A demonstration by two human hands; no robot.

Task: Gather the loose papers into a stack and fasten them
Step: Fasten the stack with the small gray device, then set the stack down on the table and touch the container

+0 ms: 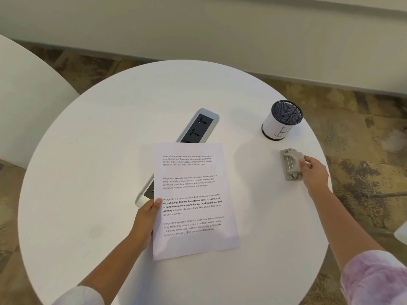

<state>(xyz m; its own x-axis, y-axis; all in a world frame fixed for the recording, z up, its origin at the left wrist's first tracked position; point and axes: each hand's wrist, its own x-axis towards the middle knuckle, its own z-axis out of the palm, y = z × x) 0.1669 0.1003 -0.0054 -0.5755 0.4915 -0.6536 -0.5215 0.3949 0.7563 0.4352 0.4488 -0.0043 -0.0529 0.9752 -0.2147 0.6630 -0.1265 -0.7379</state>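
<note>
A stack of white printed papers [193,201] lies near the middle of the round white table [88,172]; how many sheets it holds cannot be told. My left hand [146,219] grips its left edge, thumb on top of the page. At the right side of the table a grey stapler [290,164] lies on the surface, and my right hand [313,172] has its fingers closed on the stapler's right side.
A grey power socket strip [198,128] is set in the table, partly hidden under the papers. A mesh pen cup [282,121] with a white label stands at the back right. A white chair [26,102] is at the left; patterned carpet surrounds the table.
</note>
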